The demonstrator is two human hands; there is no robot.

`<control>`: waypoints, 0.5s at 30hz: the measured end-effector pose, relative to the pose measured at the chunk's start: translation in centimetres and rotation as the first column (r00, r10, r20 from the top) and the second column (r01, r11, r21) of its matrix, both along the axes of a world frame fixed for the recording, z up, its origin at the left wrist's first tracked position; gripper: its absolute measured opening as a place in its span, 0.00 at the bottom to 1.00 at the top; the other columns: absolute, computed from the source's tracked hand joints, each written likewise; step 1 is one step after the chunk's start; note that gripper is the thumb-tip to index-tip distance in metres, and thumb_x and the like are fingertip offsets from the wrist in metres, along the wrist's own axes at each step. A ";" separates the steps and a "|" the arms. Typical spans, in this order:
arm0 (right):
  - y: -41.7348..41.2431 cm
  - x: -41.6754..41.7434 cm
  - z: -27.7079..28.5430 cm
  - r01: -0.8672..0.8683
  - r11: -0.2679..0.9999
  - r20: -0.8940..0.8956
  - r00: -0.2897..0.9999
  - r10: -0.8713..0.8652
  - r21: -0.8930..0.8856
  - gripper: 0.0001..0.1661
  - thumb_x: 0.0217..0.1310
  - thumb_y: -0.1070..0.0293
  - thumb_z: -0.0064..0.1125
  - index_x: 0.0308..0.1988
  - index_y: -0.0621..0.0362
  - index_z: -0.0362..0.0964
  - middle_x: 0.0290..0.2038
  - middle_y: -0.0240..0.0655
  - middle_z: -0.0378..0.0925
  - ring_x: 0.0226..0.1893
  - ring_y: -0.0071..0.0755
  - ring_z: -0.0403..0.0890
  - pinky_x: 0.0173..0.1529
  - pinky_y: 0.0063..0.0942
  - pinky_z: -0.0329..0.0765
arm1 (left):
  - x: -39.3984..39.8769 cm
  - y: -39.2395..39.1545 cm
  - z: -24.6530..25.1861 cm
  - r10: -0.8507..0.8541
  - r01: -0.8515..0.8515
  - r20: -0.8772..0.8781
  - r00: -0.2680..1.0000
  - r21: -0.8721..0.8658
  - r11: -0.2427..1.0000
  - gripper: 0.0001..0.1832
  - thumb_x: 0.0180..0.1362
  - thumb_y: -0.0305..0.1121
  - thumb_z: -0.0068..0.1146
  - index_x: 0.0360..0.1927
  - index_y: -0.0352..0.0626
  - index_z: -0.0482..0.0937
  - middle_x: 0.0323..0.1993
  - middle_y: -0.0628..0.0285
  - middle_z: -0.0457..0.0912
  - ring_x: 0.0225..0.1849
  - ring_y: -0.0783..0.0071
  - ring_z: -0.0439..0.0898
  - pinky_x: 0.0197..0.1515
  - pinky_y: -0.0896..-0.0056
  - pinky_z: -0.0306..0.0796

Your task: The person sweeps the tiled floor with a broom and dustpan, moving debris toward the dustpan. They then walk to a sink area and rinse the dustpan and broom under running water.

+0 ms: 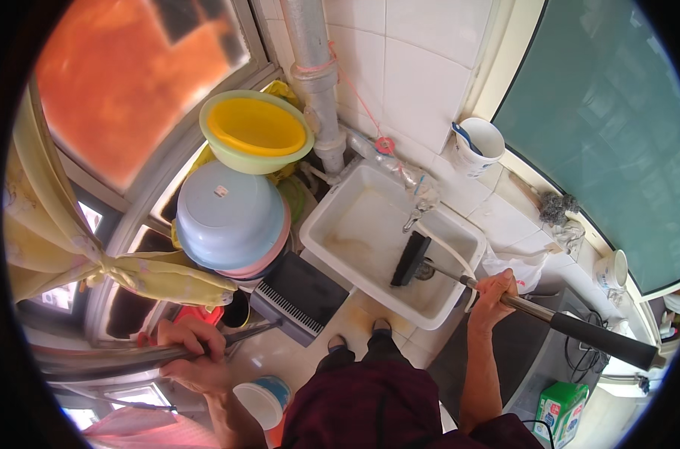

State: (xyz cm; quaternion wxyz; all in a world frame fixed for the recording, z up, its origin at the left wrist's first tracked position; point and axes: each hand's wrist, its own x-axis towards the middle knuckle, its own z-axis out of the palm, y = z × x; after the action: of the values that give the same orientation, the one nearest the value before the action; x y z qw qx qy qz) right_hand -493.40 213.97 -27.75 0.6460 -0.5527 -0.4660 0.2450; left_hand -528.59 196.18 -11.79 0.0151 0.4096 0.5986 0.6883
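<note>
My right hand [492, 298] grips the metal pole of a black-bristled broom [411, 259], whose head rests inside the white sink basin [340, 264] by the drain. The black foam grip [601, 339] of this pole extends to the right. My left hand [196, 351] is closed around the metal handle of a long-handled dustpan [303, 294]; its dark pan with a comb-like toothed edge is held between the stacked basins and the sink. Above the sink, a metal tap [414, 218] has a pale hose [443, 241] hanging near it. Whether water is running cannot be told.
Stacked blue and pink washbasins [230, 216] and yellow and green bowls [255, 132] stand left of the sink. A white tub [480, 147] sits on the ledge. A bucket [261, 401] stands on the floor at lower left. A dark countertop [486, 365] lies at right, with a green package [561, 412].
</note>
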 end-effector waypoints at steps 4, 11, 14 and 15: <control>-1.5 1.1 2.7 0.042 0.988 -0.048 0.998 -0.035 0.151 0.29 0.80 0.58 0.46 0.21 0.55 0.57 0.13 0.27 0.59 0.14 0.19 0.59 0.20 0.24 0.58 | 0.3 0.3 0.0 -0.060 0.060 0.007 0.998 0.000 0.998 0.40 0.63 0.78 0.34 0.26 0.46 0.58 0.13 0.64 0.62 0.09 0.83 0.54 0.10 0.81 0.47; -1.8 0.4 6.5 -0.097 0.945 -0.319 0.926 0.200 0.311 0.27 0.80 0.63 0.44 0.22 0.54 0.53 0.14 0.25 0.54 0.13 0.16 0.51 0.17 0.21 0.50 | 1.1 0.5 0.3 -0.087 0.087 0.023 0.996 0.007 0.996 0.40 0.62 0.79 0.33 0.25 0.46 0.57 0.13 0.64 0.62 0.09 0.83 0.53 0.11 0.81 0.47; -1.1 -1.1 6.6 -0.188 0.910 -0.365 0.871 0.328 0.369 0.28 0.81 0.61 0.41 0.22 0.53 0.52 0.15 0.24 0.53 0.13 0.17 0.50 0.18 0.20 0.49 | 1.3 0.4 0.5 -0.091 0.091 0.021 0.996 0.007 0.996 0.40 0.63 0.79 0.32 0.25 0.46 0.57 0.13 0.64 0.61 0.09 0.83 0.54 0.11 0.81 0.47; -0.7 -1.8 6.3 -0.196 0.909 -0.395 0.852 0.343 0.367 0.29 0.81 0.60 0.41 0.21 0.53 0.52 0.15 0.25 0.52 0.13 0.17 0.50 0.18 0.20 0.49 | 1.4 0.3 0.5 -0.087 0.087 0.023 0.996 0.005 0.996 0.40 0.63 0.79 0.32 0.25 0.46 0.57 0.13 0.64 0.61 0.09 0.83 0.54 0.11 0.81 0.48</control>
State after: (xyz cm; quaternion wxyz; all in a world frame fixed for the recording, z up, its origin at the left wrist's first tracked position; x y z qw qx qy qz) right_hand -495.22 213.30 -21.47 0.7742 -0.2990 -0.4100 0.3783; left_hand -527.19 196.51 -11.24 0.0508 0.4273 0.5785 0.6929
